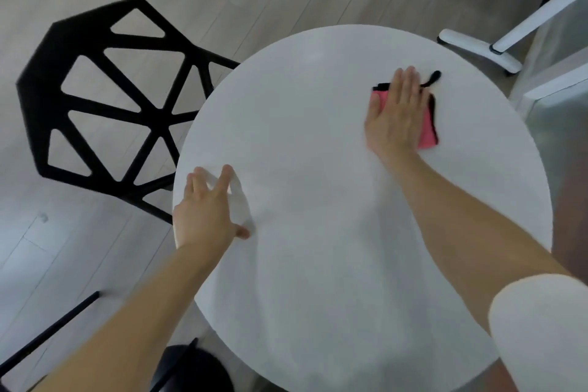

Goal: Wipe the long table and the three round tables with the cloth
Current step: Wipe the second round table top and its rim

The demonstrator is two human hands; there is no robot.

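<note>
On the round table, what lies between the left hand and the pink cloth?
Nothing: in the head view only bare tabletop separates left hand and cloth.

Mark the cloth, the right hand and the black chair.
cloth (426,136): head view, pink lower corner.
right hand (396,108): head view, back of hand.
black chair (156,112): head view, hub of its struts.

**Both hands flat, palms down**

L hand (206,213), centre-left of frame: fingers straight & spread, thumb out to the right. L forearm (127,312) from lower left. R hand (397,111), upper right: fingers straight, close together. R forearm (461,216) from lower right, white short sleeve (541,328) at frame edge.
</note>
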